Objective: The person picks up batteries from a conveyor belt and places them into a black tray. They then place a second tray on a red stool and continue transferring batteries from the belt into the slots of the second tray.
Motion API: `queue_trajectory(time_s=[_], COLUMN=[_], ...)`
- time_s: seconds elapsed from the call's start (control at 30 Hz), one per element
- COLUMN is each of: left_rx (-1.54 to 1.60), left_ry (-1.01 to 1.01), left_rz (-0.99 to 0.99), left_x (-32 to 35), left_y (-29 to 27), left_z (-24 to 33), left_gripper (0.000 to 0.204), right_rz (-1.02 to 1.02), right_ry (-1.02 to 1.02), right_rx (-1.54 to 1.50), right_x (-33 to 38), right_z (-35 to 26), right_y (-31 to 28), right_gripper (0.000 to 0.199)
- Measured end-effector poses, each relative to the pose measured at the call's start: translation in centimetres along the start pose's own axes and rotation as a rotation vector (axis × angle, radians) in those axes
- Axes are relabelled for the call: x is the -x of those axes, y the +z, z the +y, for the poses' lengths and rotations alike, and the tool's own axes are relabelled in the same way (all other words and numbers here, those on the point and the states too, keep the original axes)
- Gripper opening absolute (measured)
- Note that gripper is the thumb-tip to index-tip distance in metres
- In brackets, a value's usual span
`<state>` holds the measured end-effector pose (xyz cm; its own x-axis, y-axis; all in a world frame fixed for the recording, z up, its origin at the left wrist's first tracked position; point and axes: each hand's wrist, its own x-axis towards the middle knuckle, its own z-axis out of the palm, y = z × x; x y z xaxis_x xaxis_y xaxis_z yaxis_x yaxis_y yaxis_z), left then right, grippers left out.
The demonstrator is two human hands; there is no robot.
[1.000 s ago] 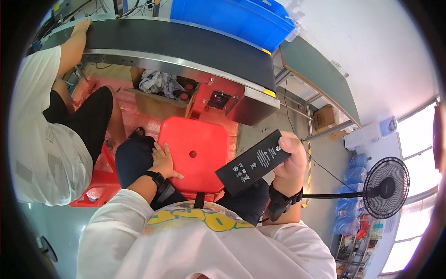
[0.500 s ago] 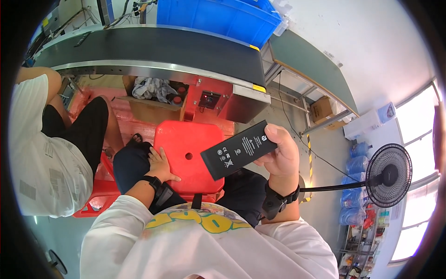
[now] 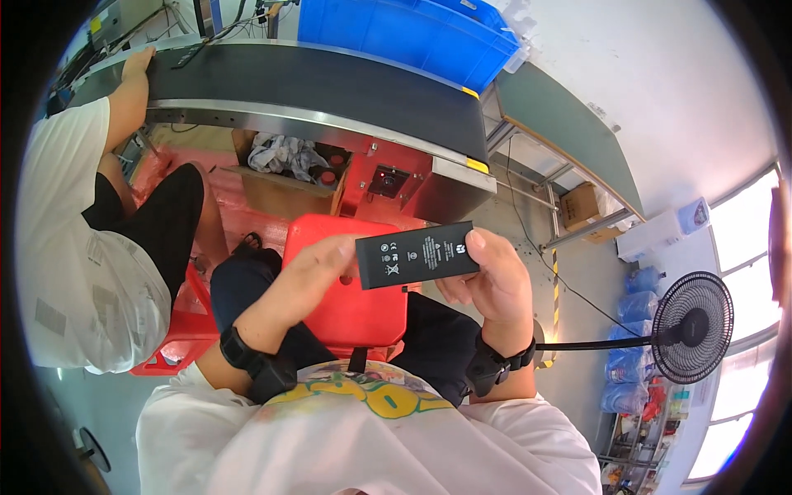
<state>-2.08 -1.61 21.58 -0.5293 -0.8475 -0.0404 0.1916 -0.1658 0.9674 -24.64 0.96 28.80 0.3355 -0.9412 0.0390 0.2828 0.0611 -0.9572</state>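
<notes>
Blk flat batt [image 3: 418,254] up over red stool [image 3: 355,318], printed side up. R hand [image 3: 500,276] fingers gripping R end, thumb on top. L hand [image 3: 318,268] at L end; fingers hidden, grip unclear.

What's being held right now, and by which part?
A flat black battery: the right hand holds its right end, thumb on the printed face. The left hand is at the left end; its grip is unclear.

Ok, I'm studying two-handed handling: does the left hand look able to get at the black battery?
Likely yes: the left hand is by the left end of the black battery, nothing visible lies between them, and the right hand holds only the opposite end. Contact is hard to judge.
</notes>
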Motion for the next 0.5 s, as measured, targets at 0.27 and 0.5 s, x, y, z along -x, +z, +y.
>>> queue_trajectory(time_s=[0.27, 0.5], left_rx=[0.257, 0.174], left_ry=[0.131, 0.001], left_rz=[-0.076, 0.004], left_x=[0.6, 0.2], left_y=[1.3, 1.0], left_z=[0.3, -2.0], left_gripper=[0.034, 0.024], right_rz=[0.03, 0.151], right_ry=[0.121, -0.098], right_rx=[0.136, 0.69], right_x=[0.3, 0.2], right_z=[0.2, 2.8], right_y=[-0.6, 1.2], right_gripper=[0.035, 0.056])
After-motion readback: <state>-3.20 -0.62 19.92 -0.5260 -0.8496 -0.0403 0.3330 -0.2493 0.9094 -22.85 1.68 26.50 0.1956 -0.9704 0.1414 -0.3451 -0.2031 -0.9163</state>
